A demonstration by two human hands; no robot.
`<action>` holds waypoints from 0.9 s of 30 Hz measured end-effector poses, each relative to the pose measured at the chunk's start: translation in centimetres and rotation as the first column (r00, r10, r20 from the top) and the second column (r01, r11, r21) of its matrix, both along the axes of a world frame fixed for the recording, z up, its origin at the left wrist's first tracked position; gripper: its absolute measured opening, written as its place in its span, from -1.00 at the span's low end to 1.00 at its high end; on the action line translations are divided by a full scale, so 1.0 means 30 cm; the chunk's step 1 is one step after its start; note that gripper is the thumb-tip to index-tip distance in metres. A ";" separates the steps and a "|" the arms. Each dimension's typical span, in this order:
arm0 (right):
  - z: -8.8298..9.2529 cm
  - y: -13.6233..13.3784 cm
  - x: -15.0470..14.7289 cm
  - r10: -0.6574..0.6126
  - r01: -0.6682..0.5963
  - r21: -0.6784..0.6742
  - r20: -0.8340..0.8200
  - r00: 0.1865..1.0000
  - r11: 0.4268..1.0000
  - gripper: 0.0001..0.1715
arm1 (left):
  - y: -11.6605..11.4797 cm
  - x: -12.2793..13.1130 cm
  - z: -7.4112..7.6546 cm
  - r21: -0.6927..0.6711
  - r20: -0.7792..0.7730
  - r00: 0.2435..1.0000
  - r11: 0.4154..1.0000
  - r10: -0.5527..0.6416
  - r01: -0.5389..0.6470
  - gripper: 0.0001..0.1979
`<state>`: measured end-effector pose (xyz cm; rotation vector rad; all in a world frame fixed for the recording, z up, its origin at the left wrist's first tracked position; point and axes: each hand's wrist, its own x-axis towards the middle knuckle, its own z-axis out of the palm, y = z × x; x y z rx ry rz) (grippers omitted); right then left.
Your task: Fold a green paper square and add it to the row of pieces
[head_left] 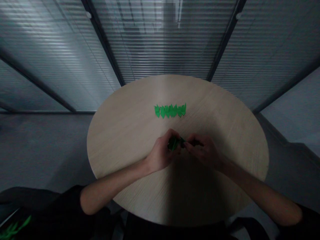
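Both my hands meet over the middle of a round light-wood table (pixel 130 126). My left hand (pixel 163 151) is closed with its fingers pinching a small folded green paper piece (pixel 174 143). My right hand (pixel 203 150) is closed too and pinches the same green piece from the right side. A little farther from me on the table lies a row of several folded green paper pieces (pixel 170 110), overlapping side by side.
Glass walls with horizontal blinds and dark frames stand behind the table. Grey floor surrounds it. More green paper (pixel 13 228) shows at the bottom left corner, beside my dark sleeve.
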<state>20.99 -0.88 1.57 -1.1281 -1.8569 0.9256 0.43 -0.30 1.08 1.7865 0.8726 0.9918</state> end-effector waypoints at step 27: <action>0.003 -0.006 -0.006 -0.011 0.011 -0.022 0.029 1.000 1.000 -0.74 | 0.003 -0.004 -0.023 0.072 -0.090 0.994 0.996 0.056 -0.050 -0.80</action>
